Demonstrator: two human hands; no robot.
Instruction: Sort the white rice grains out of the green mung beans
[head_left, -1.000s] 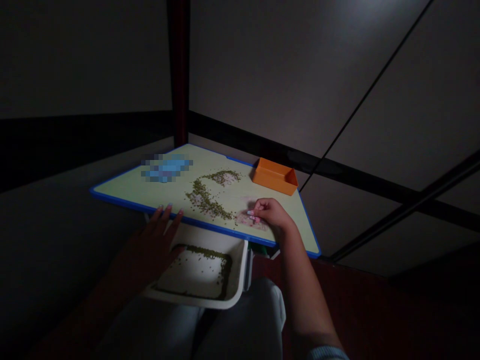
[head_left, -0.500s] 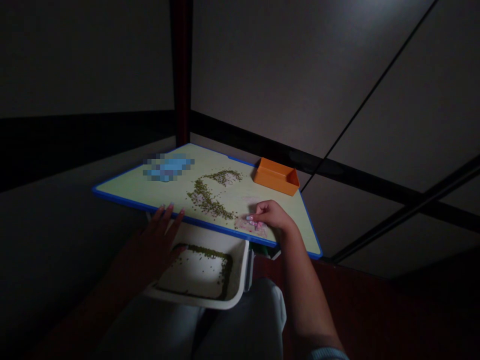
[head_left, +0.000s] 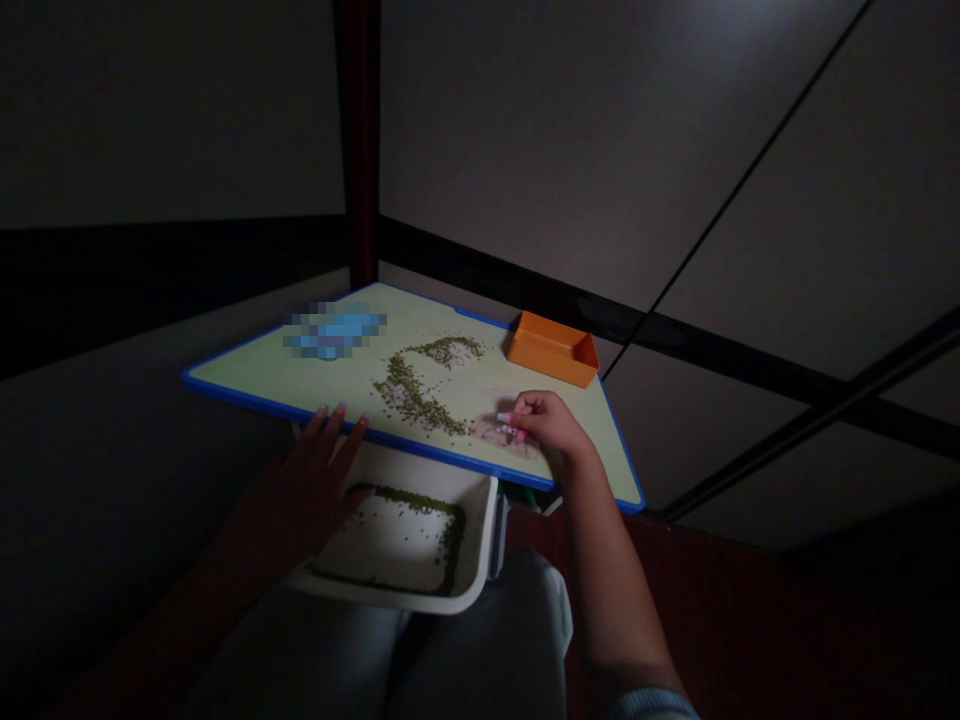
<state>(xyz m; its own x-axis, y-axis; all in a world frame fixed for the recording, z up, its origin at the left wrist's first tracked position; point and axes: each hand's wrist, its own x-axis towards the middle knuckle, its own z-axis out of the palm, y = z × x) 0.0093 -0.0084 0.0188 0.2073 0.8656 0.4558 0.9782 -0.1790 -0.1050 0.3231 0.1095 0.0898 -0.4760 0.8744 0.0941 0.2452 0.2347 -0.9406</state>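
My right hand is closed in a pinch just over the right part of a pale board with a blue rim. Whatever lies between its fingertips, if anything, is too small to make out. Beneath the fingers is a pinkish patch on the board. Small green beans lie scattered in a curved heap left of this hand. My left hand is open, fingers spread at the board's near edge and thumb above a white tub. More green grains line the tub's bottom edges.
An orange open box stands at the board's back right. A blurred-out blue item lies at the back left. Walls and a dark red post close off the far side. My legs are below the tub.
My right hand has lifted slightly from the pinkish patch, and its pinched fingers have shifted a little. My left hand stays in place. The whole view has moved slightly.
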